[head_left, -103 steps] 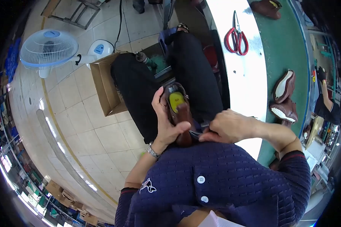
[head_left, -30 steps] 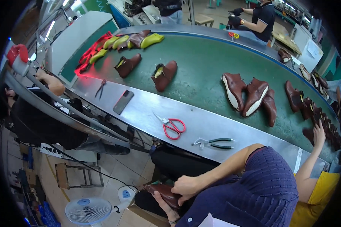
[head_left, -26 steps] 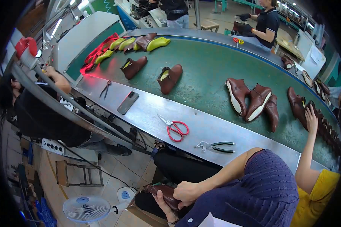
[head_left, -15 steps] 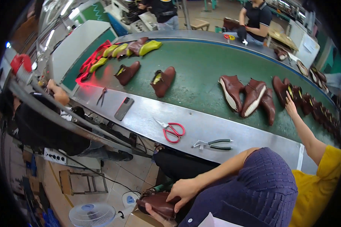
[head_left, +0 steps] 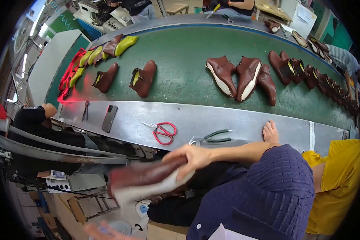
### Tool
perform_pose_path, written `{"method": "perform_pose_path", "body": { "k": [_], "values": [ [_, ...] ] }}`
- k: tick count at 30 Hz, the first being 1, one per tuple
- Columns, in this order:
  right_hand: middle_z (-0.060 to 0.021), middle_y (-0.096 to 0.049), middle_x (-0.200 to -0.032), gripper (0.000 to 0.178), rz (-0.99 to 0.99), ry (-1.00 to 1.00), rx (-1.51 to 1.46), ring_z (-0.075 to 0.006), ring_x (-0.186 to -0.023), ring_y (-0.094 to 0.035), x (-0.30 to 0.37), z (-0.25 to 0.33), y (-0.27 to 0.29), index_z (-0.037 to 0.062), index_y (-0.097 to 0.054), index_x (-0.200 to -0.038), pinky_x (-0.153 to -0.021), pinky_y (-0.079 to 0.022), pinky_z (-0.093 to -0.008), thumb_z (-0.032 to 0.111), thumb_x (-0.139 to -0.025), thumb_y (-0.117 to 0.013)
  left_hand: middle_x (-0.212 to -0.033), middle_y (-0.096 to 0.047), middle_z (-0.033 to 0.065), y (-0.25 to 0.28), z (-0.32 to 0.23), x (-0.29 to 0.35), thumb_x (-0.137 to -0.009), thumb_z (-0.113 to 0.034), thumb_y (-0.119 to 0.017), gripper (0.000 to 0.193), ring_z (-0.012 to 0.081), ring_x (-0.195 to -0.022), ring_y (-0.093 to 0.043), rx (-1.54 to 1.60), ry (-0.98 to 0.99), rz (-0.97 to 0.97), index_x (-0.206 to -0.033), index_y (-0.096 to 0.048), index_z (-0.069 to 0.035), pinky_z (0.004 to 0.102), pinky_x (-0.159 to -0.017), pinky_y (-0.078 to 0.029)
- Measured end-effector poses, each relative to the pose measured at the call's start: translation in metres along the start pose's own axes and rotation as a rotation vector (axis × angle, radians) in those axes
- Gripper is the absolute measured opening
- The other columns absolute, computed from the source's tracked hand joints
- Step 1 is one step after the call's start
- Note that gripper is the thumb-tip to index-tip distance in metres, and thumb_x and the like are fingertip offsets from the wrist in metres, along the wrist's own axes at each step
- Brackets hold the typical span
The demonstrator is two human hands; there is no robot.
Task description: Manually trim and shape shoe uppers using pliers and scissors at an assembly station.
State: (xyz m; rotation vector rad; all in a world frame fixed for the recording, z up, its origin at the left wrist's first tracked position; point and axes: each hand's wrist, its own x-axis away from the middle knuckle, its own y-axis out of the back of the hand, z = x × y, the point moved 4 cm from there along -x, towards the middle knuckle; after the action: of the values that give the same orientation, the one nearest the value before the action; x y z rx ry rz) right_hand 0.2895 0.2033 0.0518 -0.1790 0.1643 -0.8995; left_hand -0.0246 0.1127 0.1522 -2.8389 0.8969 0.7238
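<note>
My right hand (head_left: 193, 160) grips a dark brown ankle boot (head_left: 148, 174) with a pale sole, holding it sideways in front of me, below the bench edge. The boot is smeared by motion, its far end most of all. Down at the lower left, my left hand (head_left: 108, 232) is apart from the boot, blurred and partly cut off, with its fingers stretched out. On the metal ledge just beyond the boot lie red-handled scissors (head_left: 164, 133) and green-handled pliers (head_left: 218, 136).
Brown boots (head_left: 250, 78) stand and lie on the green conveyor belt (head_left: 180, 52). A phone (head_left: 109, 119) and a dark tool (head_left: 86, 111) rest on the ledge. A co-worker in yellow (head_left: 338, 180) has a hand (head_left: 271, 132) on the ledge. A fan (head_left: 122, 227) is below left.
My right hand has raised the boot from low by my lap, and my left hand has come off it. The co-worker's hand has drawn back from the belt's boots. My view has shifted.
</note>
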Motion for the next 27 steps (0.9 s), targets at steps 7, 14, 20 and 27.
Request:
{"method": "perform_pose_path", "body": {
  "k": [7, 14, 20, 27],
  "values": [
    [-0.0112, -0.068, -0.11, 0.061, -0.905, -0.054, 0.319, -0.0133, -0.098, -0.062, 0.003, -0.002, 0.136, -0.0049, -0.06, -0.121, -0.088, -0.049, -0.0299, 0.029, -0.076, -0.082, -0.134, -0.047, 0.0166, 0.042, -0.036, -0.01, -0.099, -0.05, -0.036, 0.061, 0.0337, -0.115, -0.053, 0.032, -0.116, 0.085, -0.14, -0.038, -0.006, 0.0396, -0.099, -0.045],
    [-0.0217, -0.063, -0.115, 0.046, -1.109, -0.057, 1.252, -0.037, -0.109, -0.059, -0.011, -0.029, 0.238, 0.0063, -0.065, -0.116, -0.094, -0.047, -0.043, 0.033, -0.078, -0.072, -0.137, -0.041, 0.0158, 0.043, -0.065, -0.019, -0.098, -0.051, -0.039, 0.062, 0.0341, -0.119, -0.047, 0.155, -0.205, 0.231, -0.142, -0.034, -0.008, 0.0401, -0.102, -0.041],
    [-0.0187, -0.061, -0.116, 0.036, -0.931, 0.157, 1.035, -0.0342, -0.11, -0.057, -0.063, -0.057, 0.167, 0.0068, -0.068, -0.107, -0.097, -0.045, -0.0415, 0.025, -0.077, -0.074, -0.14, -0.036, 0.0151, 0.024, -0.088, -0.031, -0.097, -0.051, -0.041, 0.064, 0.0344, -0.122, -0.043, 0.308, -0.293, 0.393, -0.143, -0.031, -0.009, 0.0405, -0.104, -0.037],
    [-0.0164, -0.061, -0.111, 0.03, -0.667, -0.055, 0.829, -0.0337, -0.108, -0.057, -0.066, -0.106, 0.107, 0.0039, -0.068, -0.104, -0.093, -0.046, -0.042, 0.021, -0.079, -0.07, -0.143, -0.03, 0.0144, 0.008, -0.109, -0.035, -0.095, -0.052, -0.044, 0.067, 0.0347, -0.126, -0.037, 0.52, -0.395, 0.559, -0.145, -0.027, -0.01, 0.0409, -0.106, -0.033]
  ]
}}
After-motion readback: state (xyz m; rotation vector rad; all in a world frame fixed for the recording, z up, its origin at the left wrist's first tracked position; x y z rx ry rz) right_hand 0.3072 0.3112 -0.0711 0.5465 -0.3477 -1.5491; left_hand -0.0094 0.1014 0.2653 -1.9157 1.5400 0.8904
